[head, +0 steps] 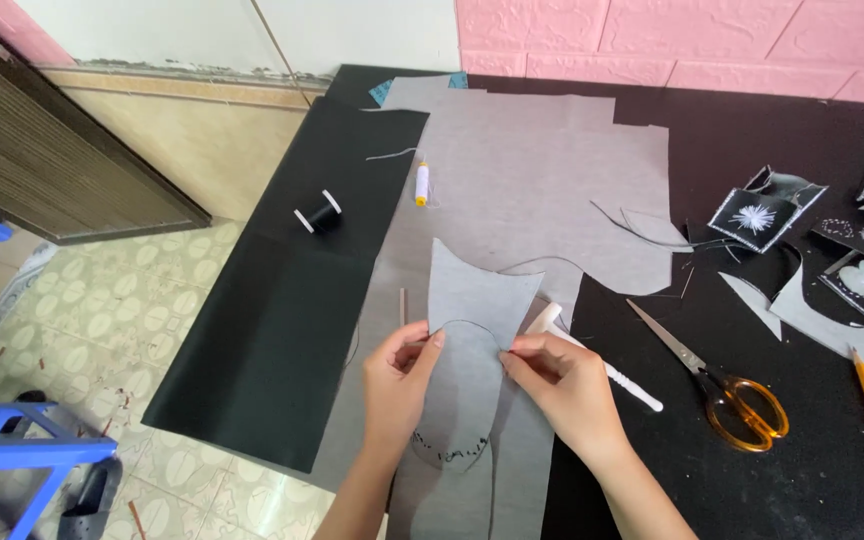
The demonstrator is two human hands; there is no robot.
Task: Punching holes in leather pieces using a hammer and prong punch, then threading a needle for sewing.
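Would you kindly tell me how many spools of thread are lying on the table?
2: a black spool of thread on the black fabric sheet, and a white spool with yellow ends on the large grey fabric sheet. Others may be hidden.

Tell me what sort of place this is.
Probably a home sewing or craft table: grey fabric piece held by both hands, scissors, black thread spool, cut scraps on black cloth.

Matt grey cloth piece (pixel 480 295)
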